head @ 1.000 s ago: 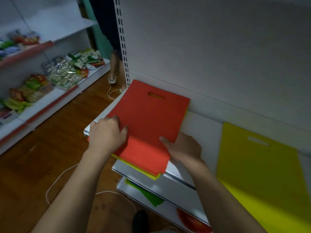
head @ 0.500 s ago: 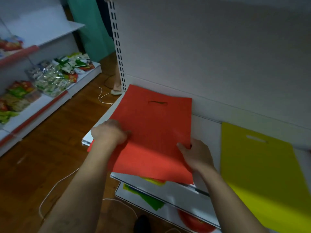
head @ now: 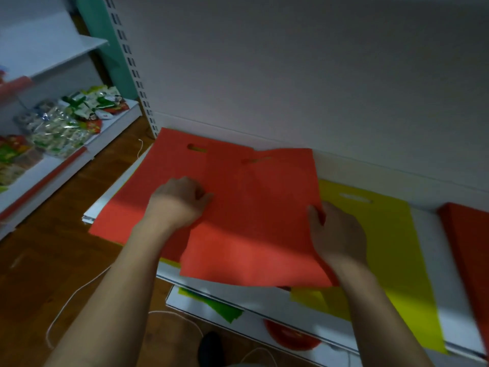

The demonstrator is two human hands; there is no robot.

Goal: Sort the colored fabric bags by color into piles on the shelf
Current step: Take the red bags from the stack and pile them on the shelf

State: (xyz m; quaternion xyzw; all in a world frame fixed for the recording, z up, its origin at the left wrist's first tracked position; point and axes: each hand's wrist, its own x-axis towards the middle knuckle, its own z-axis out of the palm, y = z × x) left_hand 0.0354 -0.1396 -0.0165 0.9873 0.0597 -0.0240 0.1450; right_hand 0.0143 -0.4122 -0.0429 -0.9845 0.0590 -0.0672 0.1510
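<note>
1. The top red bag (head: 254, 221) has slid right off the stack (head: 137, 207) since a second ago.
2. Right hand (head: 336, 234) pinches its edge; left hand (head: 180, 202) grips the other side.
3. It now overlaps the yellow bag (head: 383, 247), probably heading to the red pile (head: 468, 247).

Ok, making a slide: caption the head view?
Both hands slide a red bag off the mixed stack toward the yellow pile.
</note>
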